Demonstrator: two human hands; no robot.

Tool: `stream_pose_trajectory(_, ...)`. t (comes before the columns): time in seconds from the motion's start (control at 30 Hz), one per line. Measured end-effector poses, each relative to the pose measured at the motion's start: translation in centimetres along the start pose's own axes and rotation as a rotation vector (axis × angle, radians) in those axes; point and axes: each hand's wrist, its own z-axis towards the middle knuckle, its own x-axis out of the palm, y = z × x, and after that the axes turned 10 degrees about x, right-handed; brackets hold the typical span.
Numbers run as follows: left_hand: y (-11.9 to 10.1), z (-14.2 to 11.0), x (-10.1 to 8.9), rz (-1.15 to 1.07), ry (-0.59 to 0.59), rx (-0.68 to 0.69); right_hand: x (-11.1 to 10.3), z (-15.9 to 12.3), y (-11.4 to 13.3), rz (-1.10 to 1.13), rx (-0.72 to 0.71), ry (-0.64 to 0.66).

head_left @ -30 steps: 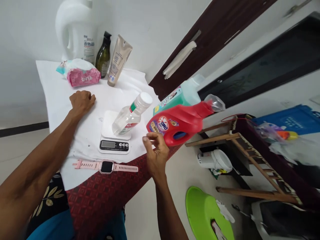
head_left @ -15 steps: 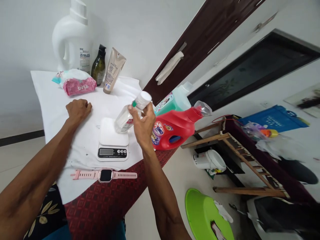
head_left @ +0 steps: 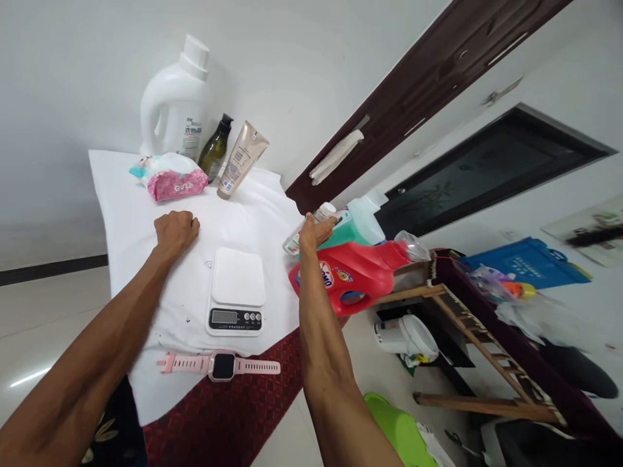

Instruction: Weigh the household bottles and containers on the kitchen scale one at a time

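Note:
My right hand [head_left: 317, 232] is at the right side of the cloth, closed around a clear bottle with a white cap [head_left: 294, 242]. The bottle leans beside the green-filled jug [head_left: 366, 220] and behind the red detergent bottle [head_left: 357, 275]; my fingers hide part of it. Loosely curled into a fist, my left hand [head_left: 176, 231] rests on the white cloth [head_left: 277, 201] with nothing seen in it. Between my arms lies a white kitchen scale [head_left: 238, 277] with a bare platform and a dark display. A pink smartwatch [head_left: 222, 367] is stretched out below the scale.
Along the wall stand a white detergent jug [head_left: 178, 104], a dark pump bottle [head_left: 214, 152], a beige tube [head_left: 242, 159] and a pink wipes pack [head_left: 178, 185]. Right of the table are a wooden-framed stand [head_left: 491, 350], a white bucket [head_left: 409, 337] and a green basin [head_left: 396, 431].
My right hand has carried the clear bottle off the scale, rightward to beside the green-filled jug. My left fist stays on the cloth. The camera view has shifted somewhat.

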Motion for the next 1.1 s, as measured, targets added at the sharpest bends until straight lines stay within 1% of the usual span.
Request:
stream_pose_trajectory(0.1,-0.1,-0.2,0.0,-0.002,-0.007,-0.002,0.2,-0.1,-0.8,-0.01,0.042,-0.018)
stream_pose_trajectory(0.17,-0.2,-0.3,-0.1,0.004,0.002,0.003,0.1,-0.2,-0.9,-0.015,0.042,-0.019)
stream_pose_trajectory(0.27,-0.4,-0.5,-0.3,0.017,0.02,0.004,-0.5,-0.6,-0.5,-0.023,0.014,-0.022)
stream_pose_trajectory(0.33,-0.3,-0.4,-0.3,0.015,0.031,0.002,-1.0,-1.3,0.1,-0.022,-0.02,-0.057)
stream_pose_trajectory(0.4,-0.2,-0.3,-0.1,0.013,0.033,0.001,-1.2,-2.1,1.0,0.002,-0.128,-0.127)
stream_pose_trajectory(0.47,-0.1,-0.2,0.1,0.011,0.036,0.004,-0.6,-3.1,2.4,0.05,-0.331,-0.156)
stream_pose_trajectory(0.5,-0.1,-0.2,0.2,0.011,0.039,0.006,0.1,-3.5,3.3,0.079,-0.441,-0.135)
stream_pose_trajectory(0.53,-0.1,-0.2,0.2,0.012,0.042,0.005,1.1,-4.0,4.2,0.11,-0.53,-0.087)
stream_pose_trajectory(0.57,-0.1,-0.2,0.2,0.014,0.045,0.003,2.5,-4.4,5.2,0.14,-0.59,-0.023)
stream_pose_trajectory(0.6,-0.2,-0.2,0.2,0.014,0.048,0.0,4.1,-4.7,6.3,0.171,-0.608,0.043)
stream_pose_trajectory(0.63,-0.2,-0.2,0.1,0.013,0.052,-0.004,5.9,-5.0,7.3,0.198,-0.589,0.108)
stream_pose_trajectory(0.73,-0.5,-0.2,-0.1,0.001,0.066,-0.009,11.6,-5.4,10.1,0.235,-0.436,0.273)
stream_pose_trajectory(0.8,-0.6,-0.2,-0.2,-0.004,0.075,-0.014,14.7,-5.4,11.6,0.258,-0.329,0.358)
stream_pose_trajectory(0.83,-0.6,-0.2,-0.3,-0.003,0.078,-0.017,15.9,-5.4,12.1,0.277,-0.28,0.399)
stream_pose_trajectory(0.9,-0.6,-0.1,-0.3,-0.003,0.086,-0.023,17.4,-5.4,12.8,0.303,-0.2,0.46)
stream_pose_trajectory(0.97,-0.6,0.0,-0.4,-0.002,0.091,-0.026,17.9,-5.5,12.9,0.301,-0.158,0.485)
stream_pose_trajectory(1.03,-0.6,0.0,-0.4,-0.001,0.092,-0.024,17.5,-5.7,12.5,0.289,-0.162,0.478)
stream_pose_trajectory(1.1,-0.6,0.0,-0.3,-0.002,0.089,-0.023,16.5,-5.9,11.8,0.294,-0.198,0.46)
